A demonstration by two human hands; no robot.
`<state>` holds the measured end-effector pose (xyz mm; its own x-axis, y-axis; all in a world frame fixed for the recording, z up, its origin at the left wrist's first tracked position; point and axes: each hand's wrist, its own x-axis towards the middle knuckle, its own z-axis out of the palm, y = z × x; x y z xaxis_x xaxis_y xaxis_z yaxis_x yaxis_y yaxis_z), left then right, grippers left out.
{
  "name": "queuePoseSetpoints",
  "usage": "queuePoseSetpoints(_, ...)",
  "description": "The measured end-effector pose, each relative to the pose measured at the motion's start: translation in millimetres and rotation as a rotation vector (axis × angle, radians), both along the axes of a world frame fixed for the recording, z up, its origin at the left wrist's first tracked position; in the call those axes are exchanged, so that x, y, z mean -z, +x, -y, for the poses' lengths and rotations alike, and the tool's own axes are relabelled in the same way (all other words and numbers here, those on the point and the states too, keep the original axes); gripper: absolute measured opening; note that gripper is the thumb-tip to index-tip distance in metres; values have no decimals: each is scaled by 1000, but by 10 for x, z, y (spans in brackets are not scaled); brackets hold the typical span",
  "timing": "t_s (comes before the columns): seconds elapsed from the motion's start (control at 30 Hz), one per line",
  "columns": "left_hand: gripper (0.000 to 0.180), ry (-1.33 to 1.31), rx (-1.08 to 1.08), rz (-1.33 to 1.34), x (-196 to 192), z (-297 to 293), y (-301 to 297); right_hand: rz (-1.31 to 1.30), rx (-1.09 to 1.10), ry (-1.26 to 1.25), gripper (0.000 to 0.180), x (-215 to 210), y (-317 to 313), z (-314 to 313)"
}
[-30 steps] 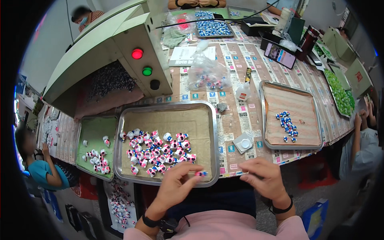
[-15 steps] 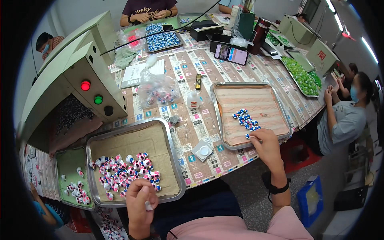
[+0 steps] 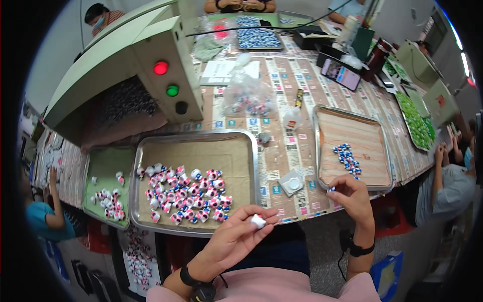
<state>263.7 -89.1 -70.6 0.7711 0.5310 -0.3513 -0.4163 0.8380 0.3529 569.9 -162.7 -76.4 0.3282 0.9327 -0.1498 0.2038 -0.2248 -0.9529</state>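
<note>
Between the thumb and fingers of my left hand (image 3: 236, 236) is a small white figurine head (image 3: 258, 221) with a touch of red. My right hand (image 3: 356, 201) pinches a small blue-and-white figurine piece (image 3: 330, 190) by the near left corner of a metal tray (image 3: 322, 146) lined with peach cloth. Several similar blue-and-white pieces (image 3: 347, 158) lie clustered in that tray. Left of my hands, a larger metal tray (image 3: 255, 166) with a tan cloth holds many pink, white and blue figurines (image 3: 188, 194). The two held pieces are apart.
A green tray (image 3: 103, 163) with white-and-pink pieces adjoins the large tray. Behind stands a pale green machine (image 3: 166, 45) with red and green lamps. A white bottle (image 3: 292, 119), a small white dish (image 3: 293, 183), a plastic bag (image 3: 249, 95) and a phone (image 3: 341, 74) occupy the table. Co-workers sit around.
My left hand has moved right, away from the large tray's front edge, and turned to show the white head. My right hand has drawn back from the right tray with its blue-and-white piece. The view has shifted.
</note>
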Motion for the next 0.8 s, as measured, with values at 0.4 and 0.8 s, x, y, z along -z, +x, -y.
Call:
queuePoseSetpoints(0.4,34,-4,-1,140,274,119,-120,-12,-125,102,18,11,-360,-195)
queuePoseSetpoints(0.8,38,76,68,85,211,113,-138,731,-173,323,14,122,-636,-494)
